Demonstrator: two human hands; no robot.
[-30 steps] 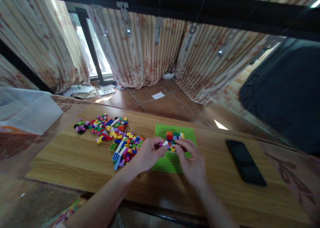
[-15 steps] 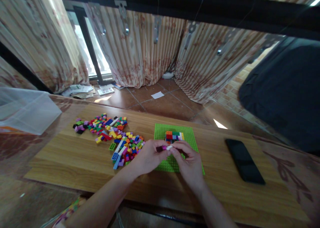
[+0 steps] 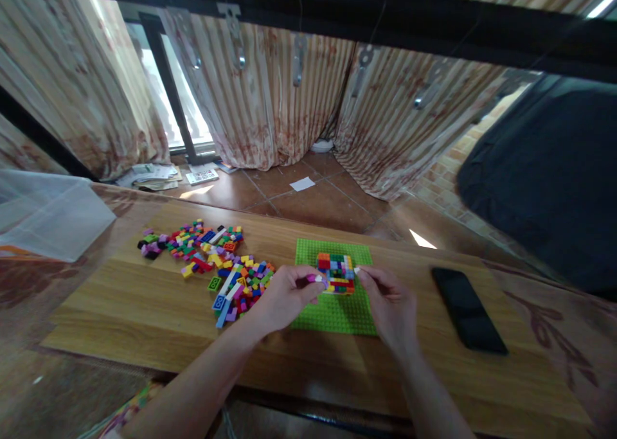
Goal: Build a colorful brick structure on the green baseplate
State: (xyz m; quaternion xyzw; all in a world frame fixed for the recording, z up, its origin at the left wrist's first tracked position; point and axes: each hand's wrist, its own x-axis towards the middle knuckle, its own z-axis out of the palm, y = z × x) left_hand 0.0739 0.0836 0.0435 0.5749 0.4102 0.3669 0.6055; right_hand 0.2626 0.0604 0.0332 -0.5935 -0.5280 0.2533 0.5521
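Note:
A square block of multicoloured toy bricks (image 3: 336, 265) stands on a green baseplate (image 3: 308, 320). My left hand (image 3: 289, 297) is closed at its left, pinching a few small purple and white bricks (image 3: 315, 279) between thumb and fingers. On the other side of the block, my right hand (image 3: 391, 304) pinches a small white brick (image 3: 357, 270) at its fingertips. Loose bricks (image 3: 241, 285) in many colours lie heaped to the left of my left hand. My fingers partly cover the held bricks.
The wooden table (image 3: 144, 310) carries everything. A black phone (image 3: 467, 310) lies at its right. A translucent plastic bin (image 3: 53, 214) stands at the far left. Beyond the table are a tiled floor, papers (image 3: 149, 175) and curtains (image 3: 270, 105).
My hands, together in front of the block, have drawn apart. The right hand has moved right with a white brick, uncovering the block; the left keeps its purple and white bricks.

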